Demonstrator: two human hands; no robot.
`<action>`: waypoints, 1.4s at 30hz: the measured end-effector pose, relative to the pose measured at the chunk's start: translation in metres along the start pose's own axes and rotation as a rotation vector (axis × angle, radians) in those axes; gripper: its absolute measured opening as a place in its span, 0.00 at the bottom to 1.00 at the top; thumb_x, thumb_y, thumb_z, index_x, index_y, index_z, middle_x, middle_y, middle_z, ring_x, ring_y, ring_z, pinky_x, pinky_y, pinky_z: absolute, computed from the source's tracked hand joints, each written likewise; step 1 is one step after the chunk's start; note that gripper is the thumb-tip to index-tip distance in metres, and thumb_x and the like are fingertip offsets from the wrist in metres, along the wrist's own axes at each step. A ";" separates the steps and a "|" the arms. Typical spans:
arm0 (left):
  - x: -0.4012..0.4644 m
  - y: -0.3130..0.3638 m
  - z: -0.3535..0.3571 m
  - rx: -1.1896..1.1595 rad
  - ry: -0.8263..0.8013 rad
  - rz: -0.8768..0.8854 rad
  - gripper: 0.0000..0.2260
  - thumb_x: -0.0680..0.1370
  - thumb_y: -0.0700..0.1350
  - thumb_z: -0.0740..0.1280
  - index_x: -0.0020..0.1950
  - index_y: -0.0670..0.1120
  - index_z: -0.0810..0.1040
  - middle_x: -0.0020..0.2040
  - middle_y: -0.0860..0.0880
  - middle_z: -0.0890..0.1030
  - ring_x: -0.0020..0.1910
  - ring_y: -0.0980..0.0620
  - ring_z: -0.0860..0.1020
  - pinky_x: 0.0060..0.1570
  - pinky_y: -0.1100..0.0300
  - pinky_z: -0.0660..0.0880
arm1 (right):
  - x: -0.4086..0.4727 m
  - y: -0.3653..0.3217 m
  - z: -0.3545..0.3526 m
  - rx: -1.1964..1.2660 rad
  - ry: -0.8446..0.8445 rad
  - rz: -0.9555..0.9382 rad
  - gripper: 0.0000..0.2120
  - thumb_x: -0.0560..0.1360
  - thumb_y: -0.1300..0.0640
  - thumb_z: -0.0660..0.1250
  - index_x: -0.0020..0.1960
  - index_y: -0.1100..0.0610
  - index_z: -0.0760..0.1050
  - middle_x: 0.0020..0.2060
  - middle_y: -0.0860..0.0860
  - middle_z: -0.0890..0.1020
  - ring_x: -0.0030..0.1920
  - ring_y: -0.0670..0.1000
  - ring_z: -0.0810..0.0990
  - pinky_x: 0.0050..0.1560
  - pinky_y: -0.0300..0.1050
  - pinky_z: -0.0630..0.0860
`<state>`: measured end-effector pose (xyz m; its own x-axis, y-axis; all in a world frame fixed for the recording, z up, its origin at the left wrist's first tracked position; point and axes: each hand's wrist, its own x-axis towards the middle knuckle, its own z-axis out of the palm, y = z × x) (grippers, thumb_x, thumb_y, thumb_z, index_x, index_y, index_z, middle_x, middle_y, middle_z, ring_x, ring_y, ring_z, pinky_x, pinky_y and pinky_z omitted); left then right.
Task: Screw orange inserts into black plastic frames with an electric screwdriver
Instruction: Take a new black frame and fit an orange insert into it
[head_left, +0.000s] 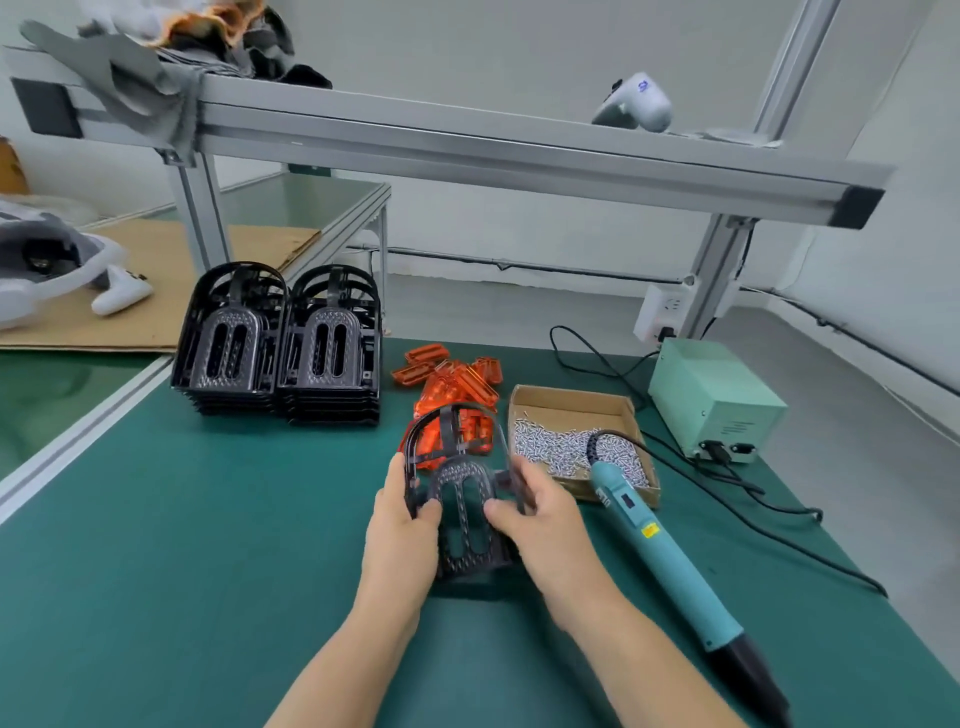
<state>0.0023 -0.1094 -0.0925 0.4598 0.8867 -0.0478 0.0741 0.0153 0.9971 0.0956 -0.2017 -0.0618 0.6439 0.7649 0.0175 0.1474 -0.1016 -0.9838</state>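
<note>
A black plastic frame with a curved strap loop is held over the green mat at centre. My left hand grips its left side and my right hand grips its right side. Behind the frame lies a heap of orange inserts. The teal electric screwdriver rests on the mat to the right of my right hand, its black tip pointing toward the near right corner. Two stacks of black frames stand at the back left.
An open cardboard box of small silver screws sits right of the inserts. A pale green power supply with black cables stands at the back right. An aluminium rail crosses overhead. White game-style controllers and grey cloth lie on the left bench.
</note>
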 end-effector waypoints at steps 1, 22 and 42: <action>0.000 0.002 0.001 -0.019 -0.019 0.019 0.22 0.80 0.39 0.59 0.71 0.56 0.66 0.63 0.51 0.75 0.58 0.53 0.76 0.59 0.55 0.72 | 0.000 -0.005 -0.004 -0.024 0.011 -0.045 0.21 0.76 0.69 0.64 0.64 0.53 0.73 0.49 0.41 0.84 0.50 0.39 0.81 0.52 0.34 0.76; -0.007 -0.011 -0.018 0.465 0.070 0.128 0.21 0.77 0.44 0.67 0.70 0.48 0.70 0.63 0.51 0.74 0.59 0.50 0.73 0.60 0.57 0.67 | 0.000 0.016 -0.032 -0.997 -0.427 -0.806 0.17 0.80 0.43 0.59 0.59 0.51 0.79 0.54 0.50 0.78 0.53 0.51 0.74 0.53 0.48 0.71; 0.001 -0.007 -0.026 0.410 -0.052 0.174 0.17 0.76 0.44 0.69 0.65 0.54 0.75 0.54 0.63 0.75 0.49 0.64 0.73 0.48 0.67 0.66 | 0.103 -0.009 0.047 -1.213 -0.200 -0.274 0.18 0.74 0.51 0.71 0.60 0.57 0.75 0.56 0.56 0.79 0.56 0.59 0.78 0.49 0.48 0.73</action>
<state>-0.0202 -0.0964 -0.0985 0.5396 0.8354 0.1052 0.3317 -0.3258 0.8854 0.1252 -0.0926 -0.0591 0.3737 0.9254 0.0632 0.9198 -0.3609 -0.1541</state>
